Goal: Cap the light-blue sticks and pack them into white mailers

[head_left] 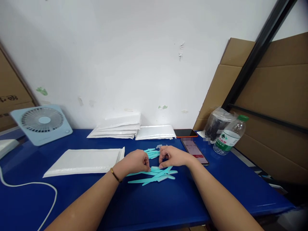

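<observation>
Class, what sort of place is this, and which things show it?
Probably a packing workspace: stacked white envelopes, cardboard at the right, and turquoise pieces on a blue table.

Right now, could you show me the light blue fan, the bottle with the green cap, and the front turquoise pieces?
Light blue fan (44, 120): head view, on its round hub.
Bottle (227, 138): head view, on its label.
Front turquoise pieces (158, 175): head view, where they cross.

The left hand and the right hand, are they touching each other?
Apart. The head view shows a gap between the fingertips of the left hand and the right hand, with teal strips visible through it.
</observation>
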A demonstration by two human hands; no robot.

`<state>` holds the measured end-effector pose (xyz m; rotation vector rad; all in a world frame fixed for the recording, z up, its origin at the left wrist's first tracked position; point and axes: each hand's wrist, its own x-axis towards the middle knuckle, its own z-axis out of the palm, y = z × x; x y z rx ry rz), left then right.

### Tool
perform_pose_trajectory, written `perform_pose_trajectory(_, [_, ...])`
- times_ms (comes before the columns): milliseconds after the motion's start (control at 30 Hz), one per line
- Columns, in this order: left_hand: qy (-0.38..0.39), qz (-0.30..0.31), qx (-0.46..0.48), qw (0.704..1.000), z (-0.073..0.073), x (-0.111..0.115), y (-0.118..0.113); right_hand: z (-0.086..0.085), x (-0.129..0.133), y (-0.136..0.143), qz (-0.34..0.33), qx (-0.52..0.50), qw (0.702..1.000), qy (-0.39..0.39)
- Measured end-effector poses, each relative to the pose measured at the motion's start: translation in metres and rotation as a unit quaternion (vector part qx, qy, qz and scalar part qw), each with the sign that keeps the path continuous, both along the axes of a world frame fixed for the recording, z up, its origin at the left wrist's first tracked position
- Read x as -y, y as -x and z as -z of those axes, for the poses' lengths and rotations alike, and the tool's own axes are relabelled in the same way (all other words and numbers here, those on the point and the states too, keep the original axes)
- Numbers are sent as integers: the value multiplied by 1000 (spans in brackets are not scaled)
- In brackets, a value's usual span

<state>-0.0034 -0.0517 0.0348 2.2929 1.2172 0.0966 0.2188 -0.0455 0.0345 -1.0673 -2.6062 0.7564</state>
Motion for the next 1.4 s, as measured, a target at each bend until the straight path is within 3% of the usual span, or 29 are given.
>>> perform_pose_trajectory(133, [-47, -24, 15, 999, 1, -5, -3, 5, -2, 6, 0, -31, 999, -5])
perform_pose_trajectory(400, [-159, -114, -7, 981, 3, -17, -1, 0, -13, -27, 133, -44, 990, -16])
perform_pose_trajectory(500, [-152, -90, 21, 984, 3, -14, -3, -6, -8, -34, 78, -20, 997, 19])
perform_pose_trajectory(633, [-87, 4, 51, 995, 3, -3, -10, -8, -3, -32, -12, 47, 997, 64])
perform_pose_trajectory(800, [-51, 38, 46, 997, 4, 4, -15, -5, -3, -27, -30, 28, 997, 64])
perform_pose_trajectory(900, [-82, 20, 34, 996, 5, -4, -10, -3, -6, -29, 26, 3, 999, 20])
perform_pose_trajectory(1000, [-119, -47, 5, 992, 3, -15, -1, -4, -9, -34, 131, -18, 991, -31])
perform_pose_trajectory(1067, [-131, -66, 5, 989, 2, -17, 4, -6, -9, -37, 167, -23, 985, -40])
perform_pose_trajectory(1233, [-74, 37, 22, 996, 0, -5, -3, -15, -2, -38, 92, 21, 996, -2])
perform_pose_trajectory(1400, [-48, 7, -25, 999, 4, 2, -11, -6, -2, -34, 27, 102, 992, 73])
